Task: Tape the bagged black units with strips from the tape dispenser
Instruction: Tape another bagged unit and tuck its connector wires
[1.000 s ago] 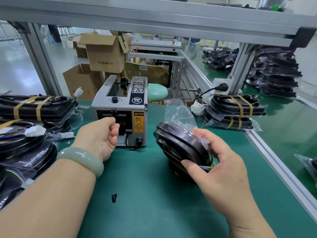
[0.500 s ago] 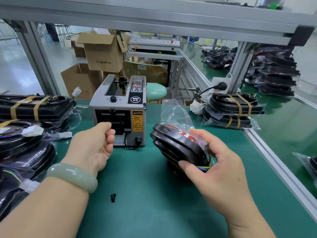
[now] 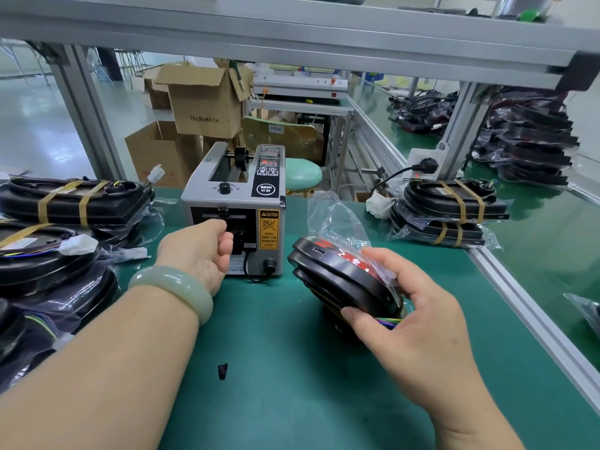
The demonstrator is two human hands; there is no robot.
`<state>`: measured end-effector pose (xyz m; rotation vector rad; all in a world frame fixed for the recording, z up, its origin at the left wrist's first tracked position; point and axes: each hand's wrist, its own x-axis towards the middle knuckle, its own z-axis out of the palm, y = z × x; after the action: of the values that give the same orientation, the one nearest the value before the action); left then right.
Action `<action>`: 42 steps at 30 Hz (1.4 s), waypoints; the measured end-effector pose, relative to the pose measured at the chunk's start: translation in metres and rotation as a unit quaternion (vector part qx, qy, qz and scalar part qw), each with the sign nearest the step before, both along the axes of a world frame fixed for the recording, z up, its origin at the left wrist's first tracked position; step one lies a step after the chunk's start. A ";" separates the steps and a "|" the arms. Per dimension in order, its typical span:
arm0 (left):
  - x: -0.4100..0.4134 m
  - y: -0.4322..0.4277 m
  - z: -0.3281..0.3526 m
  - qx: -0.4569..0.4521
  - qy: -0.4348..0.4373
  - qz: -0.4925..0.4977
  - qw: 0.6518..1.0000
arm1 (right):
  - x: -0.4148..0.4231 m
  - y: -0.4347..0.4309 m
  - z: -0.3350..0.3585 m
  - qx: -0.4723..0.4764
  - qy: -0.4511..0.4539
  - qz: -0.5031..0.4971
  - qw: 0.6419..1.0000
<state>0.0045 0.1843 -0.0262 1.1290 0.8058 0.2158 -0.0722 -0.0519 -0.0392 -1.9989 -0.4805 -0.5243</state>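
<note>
Head-camera view down onto a green surface [image 3: 292, 384] inside an aluminium-framed workstation.

At the far middle of the surface, a grey tape dispenser [image 3: 233, 203], outlet face turned toward the viewer, yellow caution label [image 3: 268, 229] just right of the outlet. Left hand [image 3: 198, 251], pale green bangle [image 3: 175, 292] on the wrist, reaching to that outlet. Fingers [image 3: 227, 251] curled inward with the thumb on top, right at the opening. Probably placed there to draw off a strip, but no tape visible, so impossible to tell whether pinching anything or closed on nothing.

Just right of the dispenser, near the middle of the surface, the bagged black unit [image 3: 341, 280], gripped by the right hand [image 3: 415, 329]. Thumb under the near end, fingers [image 3: 383, 259] pressed over the top against the plastic. Held up on edge, with contact between lower rim and surface hidden in shadow. Likely gripped this way to keep the bag snug and one side open for tape.

Long axis running from far-left, beside the dispenser, to near-right into the palm. Broad face with red marking tilted up and toward the far right. Loose bag mouth [image 3: 334, 219] standing crumpled at the far end. Coloured wires [image 3: 388, 321] showing at the near end by the thumb.

Along the left edge, piled taped units [image 3: 74, 203] wrapped in tan bands. Toward the far right edge, a banded stack [image 3: 454, 212] of more, judged finished. Small black scrap [image 3: 222, 371] lying alone on the near middle of the surface.
</note>
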 end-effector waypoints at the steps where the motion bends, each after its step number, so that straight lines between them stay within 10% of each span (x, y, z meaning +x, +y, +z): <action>1: 0.002 0.000 -0.002 0.009 0.005 0.009 1.000 | 0.000 0.000 0.000 0.000 0.001 0.000 1.000; 7: 0.000 -0.008 0.001 0.020 -0.004 0.021 1.000 | -0.001 -0.001 0.001 0.000 -0.001 -0.004 1.000; 16: -0.082 -0.041 0.030 0.039 -0.159 -0.219 0.962 | 0.001 -0.004 -0.001 -0.006 0.004 0.002 1.000; 42: -0.084 -0.075 0.024 0.125 -0.190 -0.212 0.950 | 0.000 -0.001 -0.001 -0.022 0.010 -0.003 1.000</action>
<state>-0.0792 0.1094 -0.0021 1.4158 0.1847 0.1681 -0.0723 -0.0533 -0.0399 -2.0451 -0.4785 -0.5015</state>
